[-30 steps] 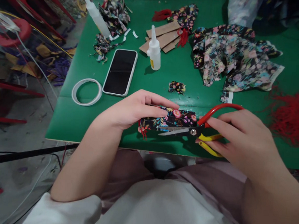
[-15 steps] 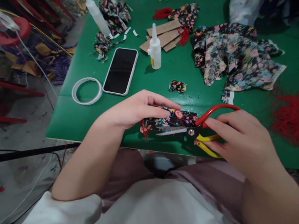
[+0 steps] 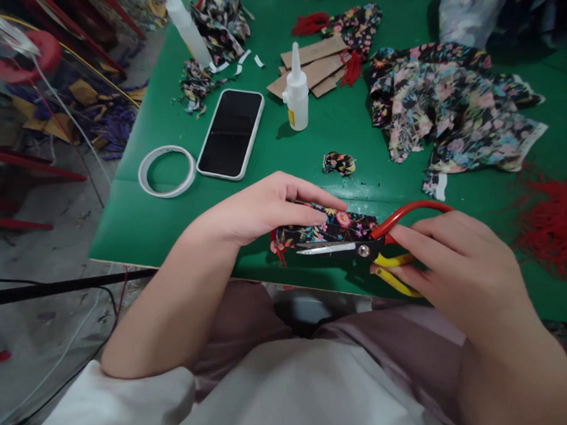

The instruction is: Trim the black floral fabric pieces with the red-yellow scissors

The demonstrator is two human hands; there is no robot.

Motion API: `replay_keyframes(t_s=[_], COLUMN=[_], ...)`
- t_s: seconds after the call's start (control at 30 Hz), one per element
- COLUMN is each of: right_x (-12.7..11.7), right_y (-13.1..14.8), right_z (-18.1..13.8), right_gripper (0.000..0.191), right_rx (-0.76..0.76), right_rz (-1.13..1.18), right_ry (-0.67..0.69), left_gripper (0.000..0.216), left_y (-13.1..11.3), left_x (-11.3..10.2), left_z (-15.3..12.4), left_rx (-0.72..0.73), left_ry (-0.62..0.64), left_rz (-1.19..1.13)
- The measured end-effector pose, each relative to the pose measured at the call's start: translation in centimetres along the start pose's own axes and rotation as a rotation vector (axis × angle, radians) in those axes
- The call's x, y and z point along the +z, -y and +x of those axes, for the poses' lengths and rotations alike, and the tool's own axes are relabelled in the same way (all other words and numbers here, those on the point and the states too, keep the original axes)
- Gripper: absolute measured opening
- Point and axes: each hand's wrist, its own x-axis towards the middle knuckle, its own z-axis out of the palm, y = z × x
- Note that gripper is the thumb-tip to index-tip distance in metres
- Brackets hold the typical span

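By the near edge of the green table (image 3: 117, 233), our left hand (image 3: 277, 205) pinches the floral strip (image 3: 360, 225) between thumb and fingers, likely to steady it beside the scissors (image 3: 332, 248), whose handles our curled right hand (image 3: 459, 260) grips.

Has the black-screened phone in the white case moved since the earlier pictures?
No; the phone lies in the same spot beside the round white tape roll. Only the view shifted slightly.
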Motion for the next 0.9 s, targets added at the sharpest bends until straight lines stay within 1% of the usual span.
replay_keyframes(t_s=[0.1,0.33,0.37,0.47,0.53,0.57,0.63,0.73,0.9], right_x=[-0.1,0.1,0.0,-0.5,-0.9,-1.0,-1.2,-1.0,-0.4], right_y=[0.1,-0.1,-0.2,-0.8,-1.3,-1.5,-1.9,-2.1,-1.9], right_z=[0.0,0.1,0.0,-0.5,-0.8,-1.0,-1.2,-1.1,-0.7], right_gripper=[0.016,0.013,0.017,0.042,0.051,0.050,0.042,0.033,0.032], right_rx=[0.001,-0.023,-0.021,0.009,0.044,0.056,0.057,0.015,-0.060], right_rz=[0.006,0.005,0.013,0.008,-0.018,-0.030,-0.037,-0.032,-0.067], right_ry=[0.014,-0.008,-0.014,-0.039,-0.041,-0.038,-0.043,-0.050,-0.070], left_gripper=[0.027,0.027,0.027,0.027,0.026,0.026,0.026,0.026,0.027], left_y=[0.0,0.1,0.1,0.0,-0.1,-0.2,-0.3,-0.3,-0.1], left_x=[0.0,0.0,-0.1,-0.6,-1.0,-1.1,-1.2,-1.2,-0.9], left_z=[0.0,0.0,-0.1,-0.4,-0.7,-0.8,-1.0,-1.0,-0.7], left_rx=[0.001,0.002,0.011,0.035,0.042,0.043,0.039,0.036,0.023], left_ry=[-0.006,-0.011,-0.017,-0.058,-0.085,-0.093,-0.101,-0.096,-0.076], left_rz=[0.013,0.004,0.003,-0.011,-0.025,-0.030,-0.034,-0.031,0.001])
